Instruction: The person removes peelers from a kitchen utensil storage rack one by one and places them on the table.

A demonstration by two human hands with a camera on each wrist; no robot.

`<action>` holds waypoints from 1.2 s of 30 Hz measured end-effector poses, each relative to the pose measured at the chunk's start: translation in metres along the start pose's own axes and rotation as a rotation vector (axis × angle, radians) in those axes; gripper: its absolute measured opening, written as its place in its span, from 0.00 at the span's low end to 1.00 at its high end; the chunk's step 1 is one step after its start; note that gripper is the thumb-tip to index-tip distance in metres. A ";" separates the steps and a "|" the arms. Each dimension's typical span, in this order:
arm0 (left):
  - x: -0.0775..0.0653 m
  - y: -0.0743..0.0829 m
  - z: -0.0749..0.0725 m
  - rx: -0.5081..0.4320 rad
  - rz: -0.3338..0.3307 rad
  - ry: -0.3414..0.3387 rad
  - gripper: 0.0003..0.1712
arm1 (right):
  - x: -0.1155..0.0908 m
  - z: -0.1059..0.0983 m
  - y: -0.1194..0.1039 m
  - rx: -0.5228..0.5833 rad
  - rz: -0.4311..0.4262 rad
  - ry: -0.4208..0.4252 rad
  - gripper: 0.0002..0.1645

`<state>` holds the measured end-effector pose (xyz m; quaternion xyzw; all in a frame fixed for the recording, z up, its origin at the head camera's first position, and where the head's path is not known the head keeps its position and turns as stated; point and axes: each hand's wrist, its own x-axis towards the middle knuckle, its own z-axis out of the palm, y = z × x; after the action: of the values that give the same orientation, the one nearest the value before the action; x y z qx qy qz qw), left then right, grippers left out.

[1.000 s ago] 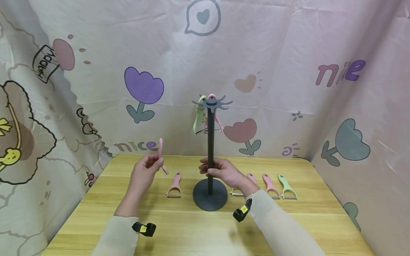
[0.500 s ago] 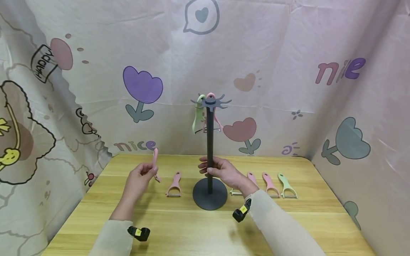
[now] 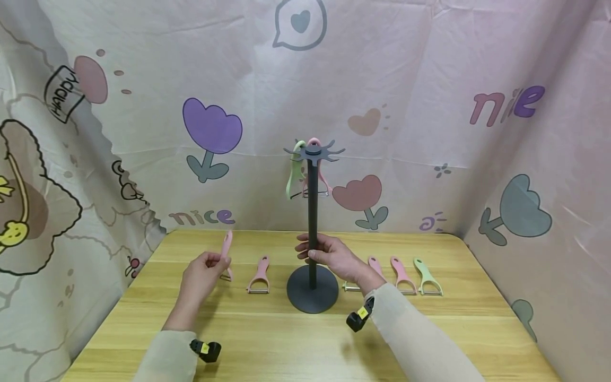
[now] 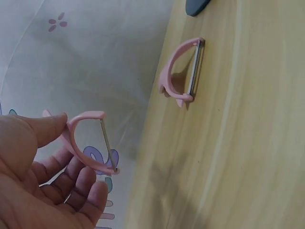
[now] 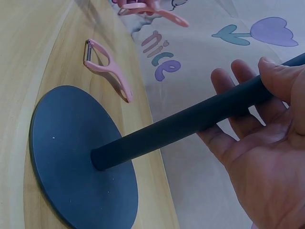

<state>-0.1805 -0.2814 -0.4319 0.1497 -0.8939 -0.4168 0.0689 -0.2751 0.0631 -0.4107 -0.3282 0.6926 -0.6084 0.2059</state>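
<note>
- Head view: left hand (image 3: 202, 270) pinches a pink peeler (image 3: 226, 252) upright above the table (image 3: 286, 339), left of the stand (image 3: 312, 223).
- Right hand (image 3: 334, 257) curls round the stand's pole, fingers loosely bent.

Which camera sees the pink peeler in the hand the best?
The left wrist view: the pink peeler fills it, blade and all, pinched by the left hand. The head view shows it small and far; the right wrist view catches only a bit at the top edge.
</note>
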 end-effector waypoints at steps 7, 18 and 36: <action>0.003 -0.005 0.002 0.073 -0.032 0.000 0.28 | 0.000 0.000 0.001 -0.004 0.001 0.008 0.26; 0.011 -0.011 0.009 0.174 -0.078 -0.016 0.26 | 0.001 0.000 0.004 0.002 0.002 0.019 0.25; 0.022 -0.012 0.027 0.253 -0.068 -0.029 0.24 | 0.001 0.001 0.006 -0.014 -0.010 0.029 0.25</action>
<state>-0.2059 -0.2763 -0.4584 0.1814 -0.9347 -0.3048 0.0224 -0.2764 0.0625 -0.4165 -0.3245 0.6982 -0.6091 0.1905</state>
